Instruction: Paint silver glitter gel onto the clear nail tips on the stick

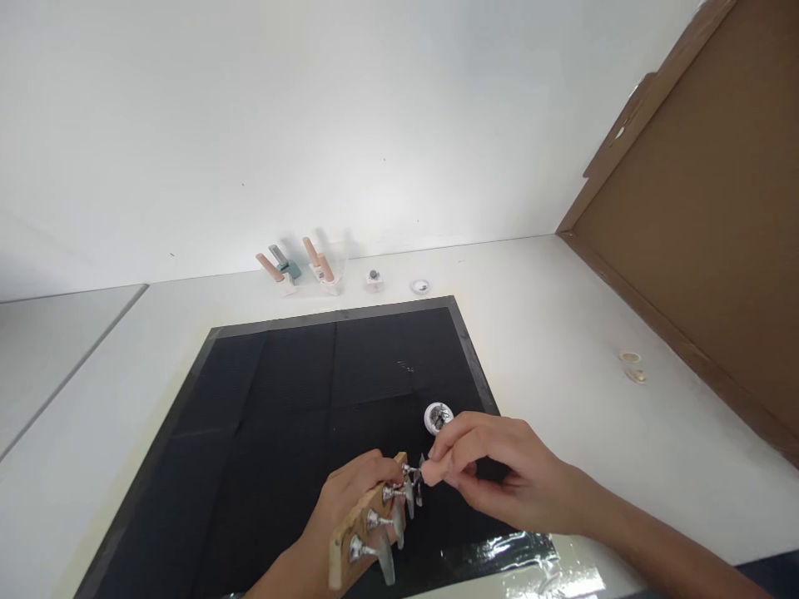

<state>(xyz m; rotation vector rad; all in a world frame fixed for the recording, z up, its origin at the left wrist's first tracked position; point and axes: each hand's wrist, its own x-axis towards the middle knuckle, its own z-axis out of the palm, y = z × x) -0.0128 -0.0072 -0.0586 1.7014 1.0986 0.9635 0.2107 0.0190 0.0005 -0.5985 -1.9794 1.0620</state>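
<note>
Low centre, our left hand (349,503) grips a pale wooden headstock (359,528) with shiny tuners (393,499); our right hand (493,478) pinches perhaps its top peg.

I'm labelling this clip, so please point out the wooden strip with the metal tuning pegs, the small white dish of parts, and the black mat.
wooden strip (349,532): head view, its pale front edge.
small white dish (437,416): head view, its rim.
black mat (280,399): head view, bare middle.

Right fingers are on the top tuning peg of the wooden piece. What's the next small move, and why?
Probably finish turning that top peg: the right hand pinches it while the left hand grips the wooden piece, and the small white dish of parts sits close by.
</note>
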